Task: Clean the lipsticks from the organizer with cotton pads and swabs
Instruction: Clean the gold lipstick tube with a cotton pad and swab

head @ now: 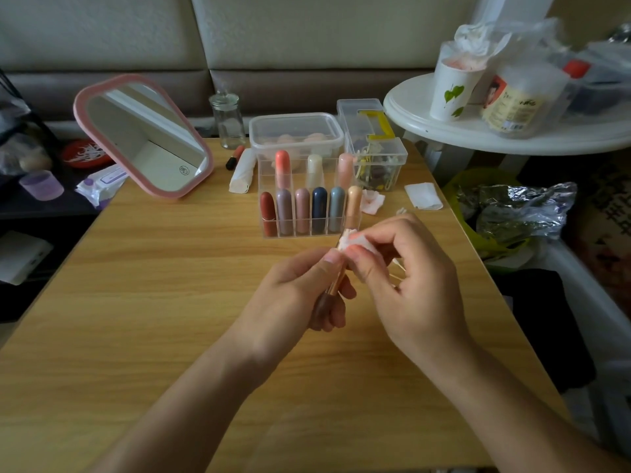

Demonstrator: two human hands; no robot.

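Across the near ground, wooden table [170,302], pale sofa [307,35] behind it. Round white table [444,128] at far right, crowded with a paper cup [450,90] and plastic-wrapped packs.

Pink-framed mirror [143,138] stands tilted at the table's far left. Right of it we note a lidded clear container [295,131] and, directly in front of that, the clear organizer [307,233]. We count nine capped lipsticks upright in it: six in the front row, three behind.

Left hand [300,295] is curled round a gold lipstick [333,286], held slanting just in front of the organizer's right corner. Right hand [409,278] pinches a white cotton pad [353,241] between thumb and fingers and wraps it over the top end of that lipstick. The pad and fingers hide the tip, so we cannot tell its condition.

Glass jar [228,121] sits at the far edge. A white roll [243,172] and a loose lipstick [235,158] lie left of the organizer. To its right, a stained pad [373,201] and a folded clean pad [423,196]. Cotton swabs [397,264] show partly beneath the right hand.
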